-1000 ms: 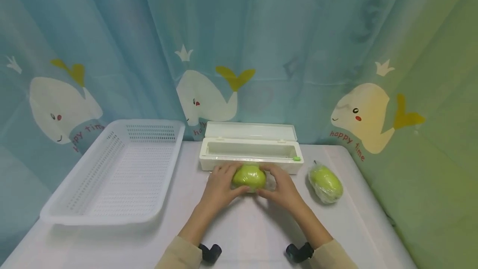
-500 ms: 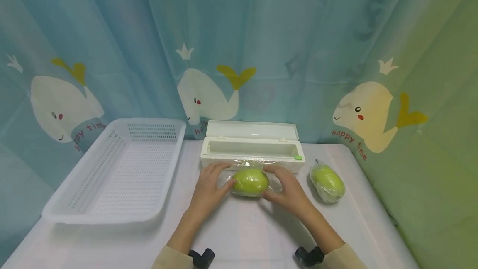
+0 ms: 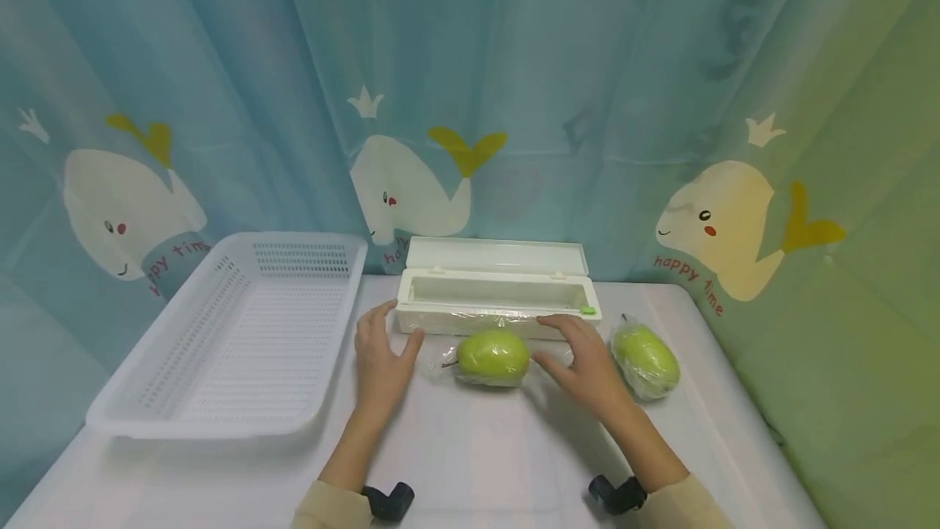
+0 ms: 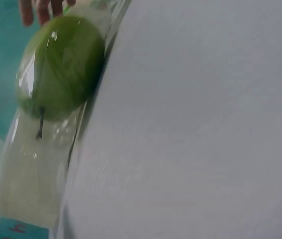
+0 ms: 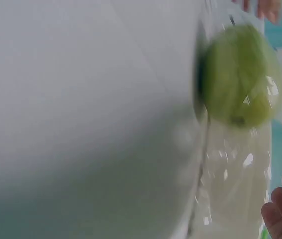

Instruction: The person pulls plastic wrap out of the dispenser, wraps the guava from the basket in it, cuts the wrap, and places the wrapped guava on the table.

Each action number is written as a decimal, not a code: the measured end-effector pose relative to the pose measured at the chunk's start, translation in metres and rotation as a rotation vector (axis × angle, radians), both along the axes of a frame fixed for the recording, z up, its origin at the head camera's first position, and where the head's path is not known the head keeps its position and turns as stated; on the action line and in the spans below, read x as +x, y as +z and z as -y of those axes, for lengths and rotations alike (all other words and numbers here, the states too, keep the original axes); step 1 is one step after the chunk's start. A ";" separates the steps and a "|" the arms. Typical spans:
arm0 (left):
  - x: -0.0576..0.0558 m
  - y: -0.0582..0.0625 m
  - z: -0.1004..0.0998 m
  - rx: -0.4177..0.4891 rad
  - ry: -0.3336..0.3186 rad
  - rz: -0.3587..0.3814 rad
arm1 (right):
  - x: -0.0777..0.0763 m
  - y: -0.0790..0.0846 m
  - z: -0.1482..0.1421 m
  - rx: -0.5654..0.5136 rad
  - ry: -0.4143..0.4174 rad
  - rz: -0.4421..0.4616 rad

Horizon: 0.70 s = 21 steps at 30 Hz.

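Note:
A green pear lies on its side on the table, stem to the left, with clear plastic wrap over it and out past both ends. Behind it stands a long white cling film box with its lid tipped back. My left hand is apart from the pear, left of it, thumb and fingers spread at the box's left end. On the other side, my right hand is spread with nothing in its grasp, thumb close to the pear's right end. The right wrist view shows that hand's fingertips beside the film.
A second pear, wrapped in film, lies right of my right hand. At the left stands a white plastic basket with slotted walls. A blue-green curtain with whale prints hangs behind the table.
Both hands have come off the pear. My left hand has moved away to the left, my right hand a little to the right, and the pear's stem now shows.

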<state>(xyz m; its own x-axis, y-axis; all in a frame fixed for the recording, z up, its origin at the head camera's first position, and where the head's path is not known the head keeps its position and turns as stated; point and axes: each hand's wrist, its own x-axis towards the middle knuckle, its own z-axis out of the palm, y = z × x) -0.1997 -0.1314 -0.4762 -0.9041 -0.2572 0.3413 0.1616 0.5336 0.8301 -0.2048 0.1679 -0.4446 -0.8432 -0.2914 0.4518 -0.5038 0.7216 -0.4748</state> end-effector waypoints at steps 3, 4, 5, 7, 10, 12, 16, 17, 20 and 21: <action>-0.011 -0.006 0.008 0.064 -0.021 0.114 | -0.008 0.008 -0.013 0.000 -0.085 -0.009; -0.015 -0.008 0.010 0.075 -0.038 0.148 | -0.011 0.011 -0.017 0.007 -0.118 -0.004; -0.019 -0.010 0.011 0.089 -0.053 0.181 | -0.014 0.013 -0.021 0.010 -0.145 0.006; -0.026 -0.013 0.013 0.108 -0.065 0.212 | -0.021 0.016 -0.029 0.040 -0.200 0.019; -0.035 -0.016 0.014 0.121 -0.068 0.202 | -0.031 0.017 -0.042 0.095 -0.258 0.053; -0.039 -0.018 0.014 0.126 -0.065 0.189 | -0.035 0.016 -0.049 0.128 -0.278 0.071; -0.042 -0.023 0.014 0.132 -0.057 0.180 | -0.038 0.017 -0.057 0.164 -0.275 0.115; -0.043 -0.024 0.015 0.131 -0.055 0.183 | -0.039 0.018 -0.058 0.166 -0.273 0.123; -0.043 -0.026 0.015 0.125 -0.068 0.186 | -0.041 0.019 -0.059 0.166 -0.267 0.133; -0.043 -0.027 0.014 0.124 -0.074 0.187 | -0.042 0.019 -0.059 0.163 -0.267 0.132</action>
